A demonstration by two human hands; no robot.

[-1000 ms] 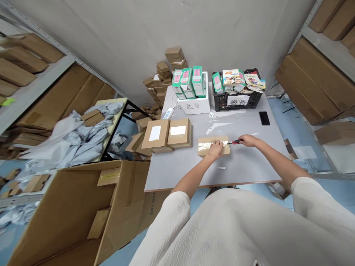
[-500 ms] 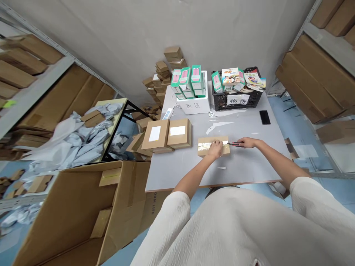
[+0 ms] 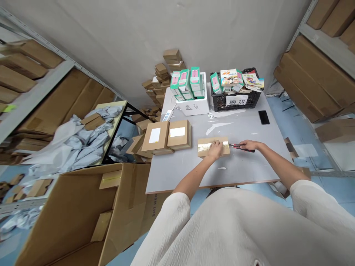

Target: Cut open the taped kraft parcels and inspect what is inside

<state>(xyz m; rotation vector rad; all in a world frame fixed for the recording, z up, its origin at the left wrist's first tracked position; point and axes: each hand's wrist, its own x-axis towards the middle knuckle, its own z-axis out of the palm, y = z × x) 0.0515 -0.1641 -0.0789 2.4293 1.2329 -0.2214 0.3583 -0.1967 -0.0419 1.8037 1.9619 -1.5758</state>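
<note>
A small cardboard box (image 3: 202,151) with shiny tape along its top lies near the front of the table. My left hand (image 3: 215,150) presses on the box with bent fingers, holding it against the tabletop. My right hand (image 3: 249,145) is closed around a red and black utility knife (image 3: 235,146). The knife's tip is at the right end of the box, by the tape; whether it touches is too small to tell.
Two labelled cardboard boxes (image 3: 180,135) stand left on the table (image 3: 177,170). Behind are a white bin (image 3: 194,107) of green-and-pink packs and a black crate (image 3: 219,105) with books. A phone (image 3: 264,117) lies right. A large open carton (image 3: 133,192) stands at the left front.
The knife's handle end has swung slightly towards me, and my right hand has shifted a little right and down. My left hand stays on the box.
</note>
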